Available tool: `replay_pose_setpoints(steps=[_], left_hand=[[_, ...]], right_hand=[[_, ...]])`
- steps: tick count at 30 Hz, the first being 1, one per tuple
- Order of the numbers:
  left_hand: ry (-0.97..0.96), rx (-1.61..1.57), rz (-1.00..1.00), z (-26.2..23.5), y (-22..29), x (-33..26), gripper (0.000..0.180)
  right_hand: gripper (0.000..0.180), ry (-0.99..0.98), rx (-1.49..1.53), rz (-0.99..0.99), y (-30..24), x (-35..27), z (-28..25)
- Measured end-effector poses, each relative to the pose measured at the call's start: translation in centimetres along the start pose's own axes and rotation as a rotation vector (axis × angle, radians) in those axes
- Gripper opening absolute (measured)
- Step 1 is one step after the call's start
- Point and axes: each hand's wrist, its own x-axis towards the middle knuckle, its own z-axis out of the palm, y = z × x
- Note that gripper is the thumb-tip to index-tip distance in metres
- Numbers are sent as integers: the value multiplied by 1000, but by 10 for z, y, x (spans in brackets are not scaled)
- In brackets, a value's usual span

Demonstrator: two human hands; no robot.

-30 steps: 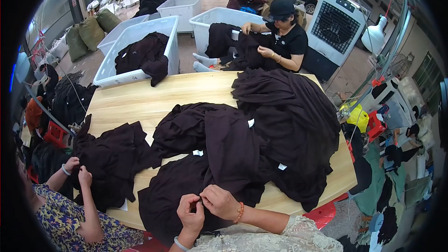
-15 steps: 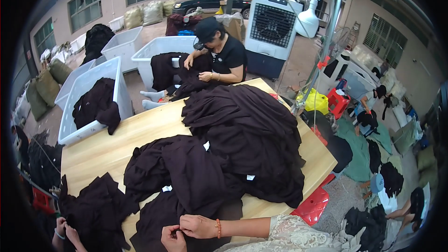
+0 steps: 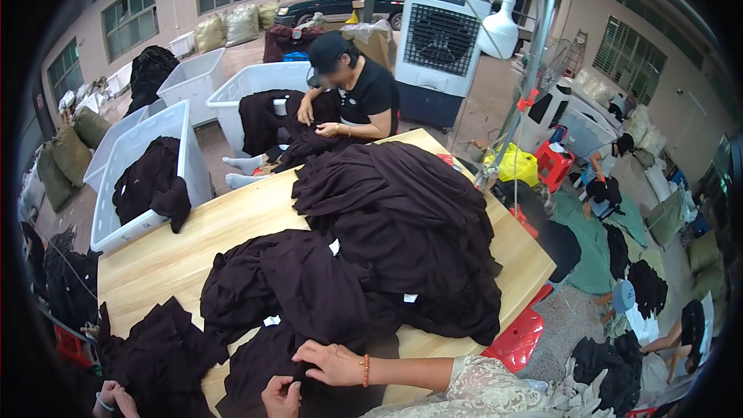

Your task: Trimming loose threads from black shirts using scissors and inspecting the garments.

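Note:
At the near edge of the table, my left hand [image 3: 282, 398] is closed in a pinch over a dark garment [image 3: 259, 368]. Whatever lies between its fingertips is too small to make out. Just above and to the right, my right hand [image 3: 334, 364] wears an orange bead bracelet. Its thumb and index finger are apart, with nothing visible between them, over the same dark cloth. A large heap of dark garments [image 3: 410, 224] with small white labels covers the middle of the wooden table [image 3: 236, 205].
Another person's hands [image 3: 116, 399] are together at a second dark garment [image 3: 162, 348] on the near left. Across the table sits a person [image 3: 360, 97] handling dark cloth. White plastic bins [image 3: 197, 162] stand at left, an air cooler [image 3: 441, 54] behind, a red stool [image 3: 518, 340] at right.
My right hand has lifted a little away from my left, and its fingers have parted. The view has shifted slightly. The other person's hands at near left have moved lower.

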Motion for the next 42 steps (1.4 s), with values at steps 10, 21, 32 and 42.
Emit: replay_pose_setpoints(steps=[10,21,32,42], left_hand=[[24,-194,-30,1,12,-3,5],[162,11,212,24,15,12,5],[207,187,317,52,62,-14,25],[-91,-301,-61,32,27,-17,5]], right_hand=[[17,-68,487,-36,6,9,15],[12,-176,743,94,3,15,6],[11,-78,1317,459,1,22,-19],[10,48,1095,378,-5,25,-30]])
